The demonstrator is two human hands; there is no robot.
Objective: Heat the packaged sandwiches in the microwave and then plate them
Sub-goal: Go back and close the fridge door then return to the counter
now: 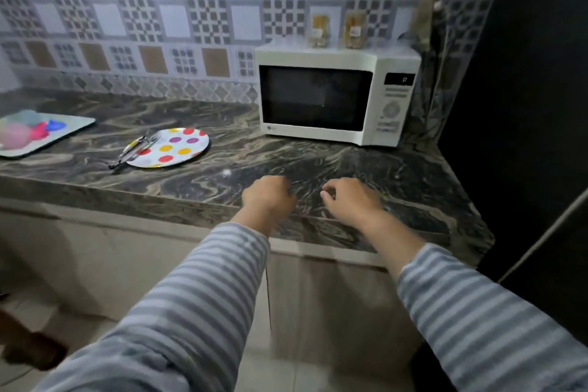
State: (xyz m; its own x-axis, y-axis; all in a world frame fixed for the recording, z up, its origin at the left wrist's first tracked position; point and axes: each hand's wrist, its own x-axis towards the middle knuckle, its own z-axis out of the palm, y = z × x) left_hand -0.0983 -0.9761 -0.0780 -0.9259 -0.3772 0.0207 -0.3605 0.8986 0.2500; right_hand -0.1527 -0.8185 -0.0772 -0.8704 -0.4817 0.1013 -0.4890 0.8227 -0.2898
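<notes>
oddly blurred, both hands, left hand [269, 197] and right hand [351, 199], hover loosely curled, apart, holding nothing over the counter [413, 181]; microwave [337, 98] interior dark, contents unreadable.

white microwave [334, 95], polka-dotted plate [178, 146], dark swirled marble counter [254, 165], grey-striped sleeves [197, 296].

I can make out little writing here. Right of centre in the frame, the microwave [337, 97] has a dark display [399, 79] showing what looks like a single "0". Its panel labels, door logo and the jar labels [354, 31] above are too blurred for me.
</notes>
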